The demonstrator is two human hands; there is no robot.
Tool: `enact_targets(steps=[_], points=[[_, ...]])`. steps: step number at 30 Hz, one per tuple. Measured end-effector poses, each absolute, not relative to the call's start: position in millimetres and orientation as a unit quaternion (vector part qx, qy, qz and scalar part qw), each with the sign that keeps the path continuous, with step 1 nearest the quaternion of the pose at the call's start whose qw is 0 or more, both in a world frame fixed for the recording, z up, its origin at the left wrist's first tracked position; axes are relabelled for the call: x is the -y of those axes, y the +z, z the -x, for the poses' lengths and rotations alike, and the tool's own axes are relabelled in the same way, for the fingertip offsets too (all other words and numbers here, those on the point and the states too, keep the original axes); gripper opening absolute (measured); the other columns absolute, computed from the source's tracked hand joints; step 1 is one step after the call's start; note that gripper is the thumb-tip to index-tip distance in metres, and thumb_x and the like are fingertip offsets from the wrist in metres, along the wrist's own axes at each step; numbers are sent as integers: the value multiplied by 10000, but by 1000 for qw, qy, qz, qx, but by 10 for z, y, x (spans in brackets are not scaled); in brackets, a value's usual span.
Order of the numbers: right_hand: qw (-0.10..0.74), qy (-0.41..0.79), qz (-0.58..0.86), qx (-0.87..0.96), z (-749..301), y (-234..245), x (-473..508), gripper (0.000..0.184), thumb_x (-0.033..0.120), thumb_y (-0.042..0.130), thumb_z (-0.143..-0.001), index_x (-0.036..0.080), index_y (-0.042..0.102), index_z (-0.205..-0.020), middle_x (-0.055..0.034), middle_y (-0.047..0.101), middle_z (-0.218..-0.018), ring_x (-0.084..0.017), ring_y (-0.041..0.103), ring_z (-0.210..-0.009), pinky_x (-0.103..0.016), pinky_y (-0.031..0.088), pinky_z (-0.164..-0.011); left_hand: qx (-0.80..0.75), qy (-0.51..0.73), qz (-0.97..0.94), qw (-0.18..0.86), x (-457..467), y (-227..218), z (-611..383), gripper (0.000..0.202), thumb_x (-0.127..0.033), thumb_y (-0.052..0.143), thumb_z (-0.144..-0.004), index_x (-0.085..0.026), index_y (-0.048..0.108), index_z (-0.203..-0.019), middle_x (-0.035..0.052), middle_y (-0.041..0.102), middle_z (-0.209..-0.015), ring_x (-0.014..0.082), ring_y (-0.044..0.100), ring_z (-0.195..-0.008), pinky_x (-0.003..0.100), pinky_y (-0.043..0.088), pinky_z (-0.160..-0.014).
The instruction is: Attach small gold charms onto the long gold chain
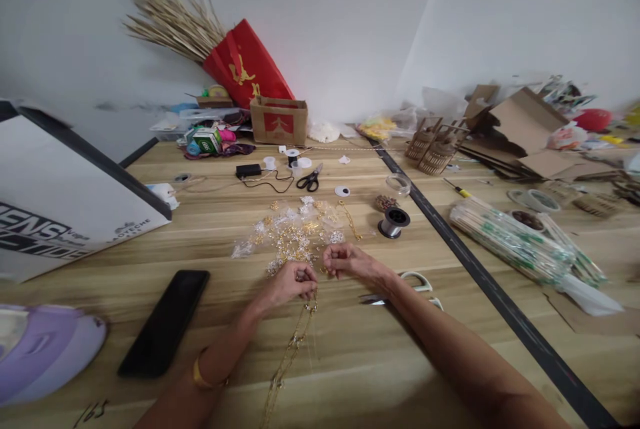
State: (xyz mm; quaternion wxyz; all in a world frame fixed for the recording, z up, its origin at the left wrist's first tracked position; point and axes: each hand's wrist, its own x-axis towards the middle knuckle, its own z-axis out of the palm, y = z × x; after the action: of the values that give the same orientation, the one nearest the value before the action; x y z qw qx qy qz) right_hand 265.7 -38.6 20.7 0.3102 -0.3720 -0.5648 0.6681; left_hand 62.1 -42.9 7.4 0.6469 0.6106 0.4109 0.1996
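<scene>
My left hand point(295, 281) is closed in a pinch on the end of a gold beaded chain point(291, 349). The chain trails down the wooden table towards me, and a thin clear thread seems to run beside it. Just right of it, my right hand point(350, 261) has its fingertips pressed together; whatever they hold is too small to make out. Both hands are at the near edge of a scattered pile of gold and clear beads point(295, 232), partly in small plastic bags. White-handled scissors point(417, 280) lie partly beneath my right forearm.
A spool of wire point(393, 222), black scissors point(310, 179) and a short gold chain point(350, 219) lie around the pile. A black phone point(165, 322) and a white box point(70, 196) are at left. Wrapped sticks point(510, 242) lie at right, beyond a dark strip point(465, 256).
</scene>
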Motion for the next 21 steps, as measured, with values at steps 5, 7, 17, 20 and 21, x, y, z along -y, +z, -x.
enact_targets(steps=[5, 7, 17, 20, 21], points=[[313, 657, 370, 577, -2633, 206, 393, 306, 414, 702, -717, 138, 580, -763, 19, 569, -605, -77, 505, -528, -190, 405, -514, -373, 188, -570, 708, 387, 27, -567, 335, -340, 777, -586, -101, 581, -716, 27, 654, -584, 120, 611, -523, 259, 496, -556], [318, 656, 368, 577, -2625, 193, 393, 313, 423, 697, -720, 138, 576, -767, 19, 568, -606, -76, 501, -527, -190, 403, -513, -366, 189, -561, 718, 375, 11, -551, 349, -339, 797, -560, -97, 590, -705, 30, 662, -587, 121, 616, -532, 259, 499, -566], [269, 581, 364, 676, -2581, 221, 457, 226, 360, 612, -793, 138, 585, -765, 34, 507, -615, -76, 437, -542, -197, 348, -526, -379, 217, -560, 704, 360, 10, -522, 312, -317, 791, -576, -100, 616, -715, 19, 656, -564, 114, 605, -507, 228, 475, -531], [233, 520, 358, 739, -2571, 257, 489, 170, 299, 565, -823, 138, 608, -786, 24, 520, -650, -85, 439, -582, -198, 338, -547, -371, 223, -560, 707, 356, 12, -519, 304, -320, 787, -582, -103, 621, -715, 18, 655, -568, 115, 607, -509, 227, 482, -530], [220, 506, 357, 753, -2567, 264, 497, 154, 280, 559, -824, 139, 612, -795, 23, 525, -656, -87, 441, -586, -197, 338, -547, -368, 223, -560, 708, 353, 10, -519, 308, -326, 787, -582, -103, 623, -716, 21, 657, -571, 116, 610, -512, 230, 486, -534]])
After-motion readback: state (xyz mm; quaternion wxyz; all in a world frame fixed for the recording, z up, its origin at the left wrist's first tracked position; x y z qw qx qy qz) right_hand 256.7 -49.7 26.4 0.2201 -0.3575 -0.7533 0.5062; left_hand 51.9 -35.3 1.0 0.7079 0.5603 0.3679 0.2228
